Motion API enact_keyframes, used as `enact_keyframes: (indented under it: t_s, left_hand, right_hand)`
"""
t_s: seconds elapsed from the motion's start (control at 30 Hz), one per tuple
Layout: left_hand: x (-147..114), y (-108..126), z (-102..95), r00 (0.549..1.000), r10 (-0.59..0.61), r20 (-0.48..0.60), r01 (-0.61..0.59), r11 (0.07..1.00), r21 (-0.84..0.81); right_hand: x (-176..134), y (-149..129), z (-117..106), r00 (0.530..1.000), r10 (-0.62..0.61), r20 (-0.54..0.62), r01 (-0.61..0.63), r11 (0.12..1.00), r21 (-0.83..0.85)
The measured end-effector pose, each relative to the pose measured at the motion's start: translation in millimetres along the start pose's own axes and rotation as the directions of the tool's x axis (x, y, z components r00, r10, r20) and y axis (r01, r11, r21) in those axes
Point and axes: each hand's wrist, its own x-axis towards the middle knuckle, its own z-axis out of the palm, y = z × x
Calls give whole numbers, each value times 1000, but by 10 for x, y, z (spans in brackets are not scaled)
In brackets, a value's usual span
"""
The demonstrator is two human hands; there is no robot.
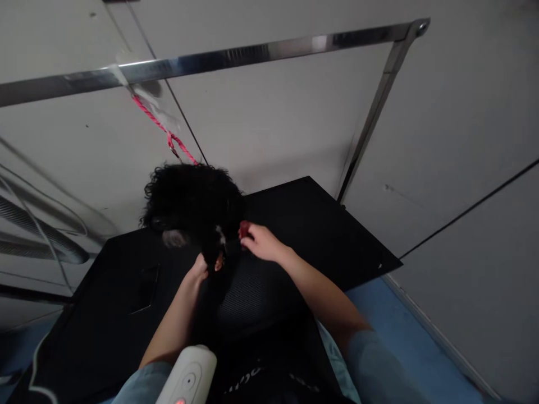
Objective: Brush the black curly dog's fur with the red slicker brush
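A black, curly-haired dog point(193, 196) is on the black table in front of me, with its greyish muzzle pointing down to the left. My left hand point(202, 266) is closed around one of the dog's front legs, low near the tabletop. Just to the right, my right hand point(263, 242) grips a red-handled tool point(244, 229) beside the dog's chest and leg. The tool's working end is dark and hard to make out against the coat. A pink rope point(149, 115) runs from the metal bar overhead down to the dog's neck.
The black grooming table point(337, 247) ends at a corner on the right. A metal frame point(252, 53) spans above it. A dark flat rectangle point(145, 289) lies on the left. Grey hoses point(42, 230) hang at far left; a white device point(187, 376) is close below me.
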Motion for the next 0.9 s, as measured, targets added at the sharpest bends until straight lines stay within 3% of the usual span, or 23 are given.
enact_keyframes:
  t_s: [0.1, 0.17, 0.2, 0.27, 0.33, 0.4, 0.5, 0.57, 0.67, 0.73, 0.8, 0.9]
  left_hand:
    - [15, 30, -19, 1000, 6, 19, -6, 1000, 0]
    - [12, 78, -26, 1000, -1, 31, 2, 999, -37]
    - [9, 109, -27, 999, -7, 38, 9, 998, -61]
    - [2, 171, -23, 999, -21, 42, 26, 994, -103]
    - [-2, 204, -16, 1000, -24, 17, 25, 994, -110]
    - [-1, 193, -11, 1000, 0, -24, -2, 996, -89]
    - [-4, 119, -30, 996, 46, -79, -51, 996, -67]
    - [-24, 65, -53, 991, 68, -116, -77, 994, -74]
    - [-87, 12, -60, 989, 68, -130, -83, 991, -110]
    - [-136, -5, -36, 994, 48, -99, -63, 986, -155]
    - [-179, -9, -5, 997, 26, -69, -38, 982, -185]
    - [-228, 10, 5, 998, -25, -49, 16, 984, -180]
  right_hand:
    - [122, 114, -73, 962, -22, -273, 66, 986, 153]
    - [144, 309, -101, 954, 11, -300, 95, 937, 336]
    - [129, 443, -82, 966, 71, -247, 46, 896, 441]
    - [58, 747, 44, 966, 255, -32, -179, 755, 631]
    - [-47, 1016, 274, 876, 420, 238, -453, 547, 703]
    - [-156, 1175, 548, 827, 422, 371, -551, 481, 682]
    - [-276, 1208, 877, 831, 352, 431, -550, 411, 727]
    - [-287, 1182, 969, 863, 404, 302, -451, 350, 821]
    - [-152, 1167, 919, 845, 533, 54, -283, 360, 889]
    - [20, 1143, 813, 846, 534, -4, -238, 384, 892]
    - [211, 1075, 706, 879, 476, 18, -235, 401, 885]
    - [445, 905, 633, 921, 351, 170, -323, 446, 835]
